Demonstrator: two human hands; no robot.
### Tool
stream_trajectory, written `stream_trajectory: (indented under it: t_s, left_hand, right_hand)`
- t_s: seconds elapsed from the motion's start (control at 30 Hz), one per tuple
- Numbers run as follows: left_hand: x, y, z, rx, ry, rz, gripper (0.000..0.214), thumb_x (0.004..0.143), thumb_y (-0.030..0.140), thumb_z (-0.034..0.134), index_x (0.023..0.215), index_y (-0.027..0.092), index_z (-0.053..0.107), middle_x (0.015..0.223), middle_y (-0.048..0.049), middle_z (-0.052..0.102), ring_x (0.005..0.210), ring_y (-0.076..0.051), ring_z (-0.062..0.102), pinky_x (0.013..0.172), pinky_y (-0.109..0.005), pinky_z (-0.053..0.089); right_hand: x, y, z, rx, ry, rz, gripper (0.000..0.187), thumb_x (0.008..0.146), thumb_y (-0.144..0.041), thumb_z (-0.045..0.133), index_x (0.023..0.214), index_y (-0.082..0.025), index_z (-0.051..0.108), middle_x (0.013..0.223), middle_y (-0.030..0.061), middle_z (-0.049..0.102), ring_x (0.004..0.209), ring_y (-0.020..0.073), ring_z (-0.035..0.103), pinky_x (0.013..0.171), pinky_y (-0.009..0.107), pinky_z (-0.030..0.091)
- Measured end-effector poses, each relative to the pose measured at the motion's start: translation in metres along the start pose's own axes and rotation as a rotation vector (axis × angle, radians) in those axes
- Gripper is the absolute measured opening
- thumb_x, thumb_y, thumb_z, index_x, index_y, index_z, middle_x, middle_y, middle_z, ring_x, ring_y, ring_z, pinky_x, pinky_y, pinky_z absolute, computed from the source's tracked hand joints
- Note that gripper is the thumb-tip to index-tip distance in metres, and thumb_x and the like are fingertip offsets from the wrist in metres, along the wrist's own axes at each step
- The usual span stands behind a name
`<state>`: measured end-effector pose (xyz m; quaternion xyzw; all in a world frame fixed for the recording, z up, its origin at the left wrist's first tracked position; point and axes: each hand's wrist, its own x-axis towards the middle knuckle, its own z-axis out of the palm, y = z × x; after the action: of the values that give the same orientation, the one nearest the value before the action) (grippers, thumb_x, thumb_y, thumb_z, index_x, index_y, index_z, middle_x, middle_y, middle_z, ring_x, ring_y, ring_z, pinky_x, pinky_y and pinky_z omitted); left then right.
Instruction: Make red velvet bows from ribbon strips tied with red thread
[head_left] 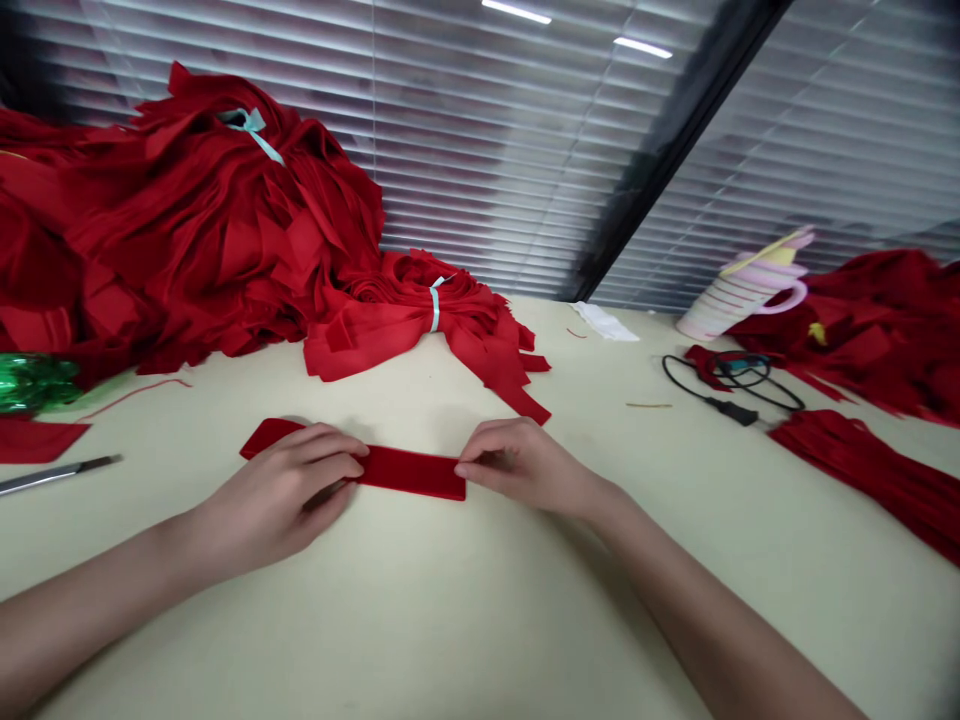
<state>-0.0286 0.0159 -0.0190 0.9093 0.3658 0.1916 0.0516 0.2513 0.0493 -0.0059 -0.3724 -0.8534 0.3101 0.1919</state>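
Note:
A strip of red velvet ribbon runs left to right just above the pale tabletop, between my two hands. My left hand reaches over the strip and pinches it near the middle, with the far left end sticking out past the knuckles. At the strip's right end, my right hand grips the corner between thumb and forefinger. Part of the ribbon is hidden under the left fingers.
Big bundles of red ribbon strips, tied with pale blue ribbon, lie at the back left. A smaller bundle is beside them. To the right are a black cable, a pink cup and red strips. A metal tool lies left.

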Motion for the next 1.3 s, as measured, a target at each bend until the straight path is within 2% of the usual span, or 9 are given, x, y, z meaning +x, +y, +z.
stream_trajectory:
  t_s: [0.23,0.33,0.43,0.57,0.7,0.8,0.9,1.07,1.3]
  left_hand:
    - [0.002,0.0,-0.008,-0.111,-0.011,-0.01,0.017,0.086,0.02,0.046,0.096,0.021,0.059,0.11,-0.0046,0.058,0.104,-0.018,0.053,0.09,-0.032,0.043]
    - [0.003,-0.001,-0.021,-0.177,0.047,-0.095,0.018,0.084,0.02,0.048,0.099,0.019,0.059,0.104,-0.0057,0.059,0.099,-0.017,0.054,0.08,-0.027,0.048]
    - [0.003,-0.004,-0.032,-0.162,0.028,-0.221,0.016,0.078,0.022,0.054,0.092,0.019,0.06,0.092,-0.0044,0.061,0.089,-0.018,0.056,0.07,-0.027,0.049]
    - [0.003,-0.006,-0.04,-0.133,-0.035,-0.301,0.019,0.07,0.018,0.055,0.088,0.021,0.061,0.086,-0.0024,0.061,0.083,-0.018,0.056,0.069,-0.029,0.048]
    - [0.0,-0.014,-0.054,-0.12,-0.095,-0.367,0.024,0.068,0.014,0.049,0.086,0.023,0.061,0.083,0.0,0.062,0.074,-0.017,0.056,0.063,-0.026,0.045]
    - [-0.007,-0.031,-0.07,0.02,-0.053,-0.518,0.03,0.068,0.021,0.051,0.096,0.024,0.061,0.092,-0.002,0.063,0.076,-0.019,0.057,0.063,-0.029,0.044]
    - [-0.011,-0.045,-0.082,0.041,-0.181,-0.622,0.036,0.066,0.024,0.054,0.101,0.025,0.06,0.092,-0.0035,0.062,0.076,-0.02,0.058,0.059,-0.027,0.043]
    - [-0.005,-0.042,-0.081,-0.116,-0.331,-0.528,0.04,0.064,0.017,0.052,0.101,0.029,0.059,0.089,0.0015,0.062,0.067,-0.014,0.055,0.054,-0.021,0.039]
    - [0.0,-0.039,-0.076,-0.179,-0.277,-0.451,0.03,0.068,0.017,0.05,0.095,0.023,0.062,0.088,0.0011,0.064,0.07,-0.013,0.055,0.059,-0.021,0.041]
  right_hand:
    - [-0.001,-0.004,-0.001,-0.038,-0.026,0.025,0.006,0.076,-0.019,0.061,0.074,-0.018,0.066,0.072,0.0012,0.061,0.058,0.0086,0.054,0.052,0.02,0.043]
    - [0.003,-0.016,-0.007,-0.03,0.077,-0.015,0.008,0.079,-0.021,0.059,0.074,-0.019,0.064,0.071,0.0011,0.061,0.06,0.0096,0.054,0.053,0.021,0.042]
    - [0.015,-0.034,-0.005,-0.057,0.194,-0.088,0.009,0.08,-0.02,0.058,0.073,-0.019,0.064,0.069,0.001,0.062,0.06,0.0102,0.053,0.053,0.022,0.042]
    - [0.036,-0.051,0.021,-0.235,0.138,-0.169,0.013,0.079,-0.016,0.055,0.075,-0.018,0.067,0.077,0.0036,0.063,0.063,0.0116,0.056,0.06,0.024,0.046]
    - [0.049,-0.054,0.051,-0.316,0.119,-0.212,0.018,0.081,-0.013,0.05,0.081,-0.017,0.068,0.079,0.0045,0.061,0.07,0.0133,0.058,0.067,0.026,0.048]
    - [0.053,-0.053,0.062,-0.287,0.147,-0.21,0.018,0.081,-0.011,0.049,0.083,-0.016,0.067,0.081,0.0049,0.061,0.071,0.0134,0.059,0.068,0.025,0.048]
    - [0.054,-0.051,0.066,-0.266,0.117,-0.18,0.018,0.079,-0.01,0.049,0.079,-0.016,0.065,0.078,0.0039,0.06,0.067,0.0128,0.057,0.064,0.025,0.047]
    - [0.052,-0.047,0.07,-0.21,0.098,-0.14,0.016,0.078,-0.01,0.049,0.076,-0.017,0.063,0.076,0.0027,0.058,0.062,0.0113,0.054,0.057,0.023,0.044]
    - [0.052,-0.046,0.069,-0.161,0.101,-0.103,0.014,0.078,-0.012,0.05,0.075,-0.018,0.061,0.077,0.0022,0.057,0.062,0.0111,0.053,0.055,0.022,0.043]
